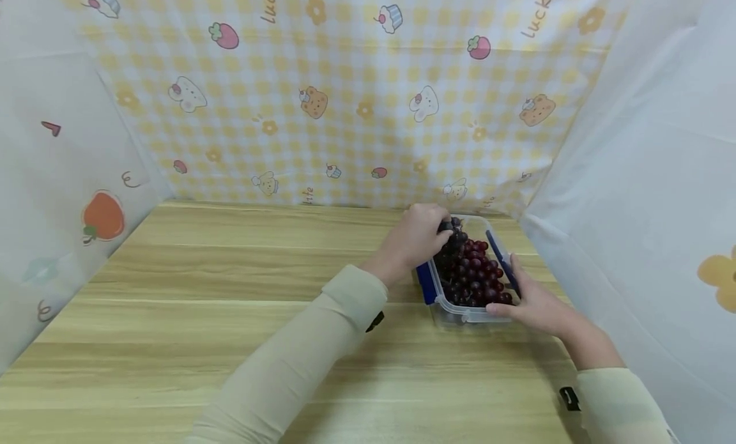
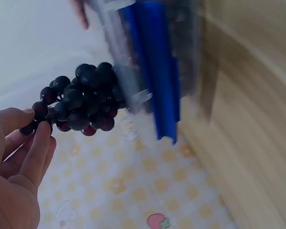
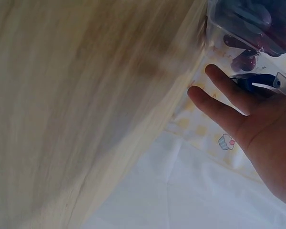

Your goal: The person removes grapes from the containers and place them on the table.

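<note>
A clear plastic container (image 1: 474, 315) without a lid on it stands at the back right of the table. Inside lies a bunch of red grapes (image 1: 482, 275). My left hand (image 1: 415, 238) pinches the end of a black grape bunch (image 2: 86, 98) between thumb and fingers, at the container's left rim. In the left wrist view the bunch stretches from the fingertips to the container's edge. My right hand (image 1: 531, 302) is at the container's near right corner, thumb by the rim, other fingers along the outer side. The right wrist view shows two of those fingers extended.
Blue clasp flaps (image 1: 426, 283) hang on the container's left side, with another blue flap (image 1: 502, 262) on its right. A checked, printed cloth (image 1: 345, 131) rises behind the wooden table (image 1: 241, 342). White cloth (image 1: 644, 195) closes the right side, near my right arm.
</note>
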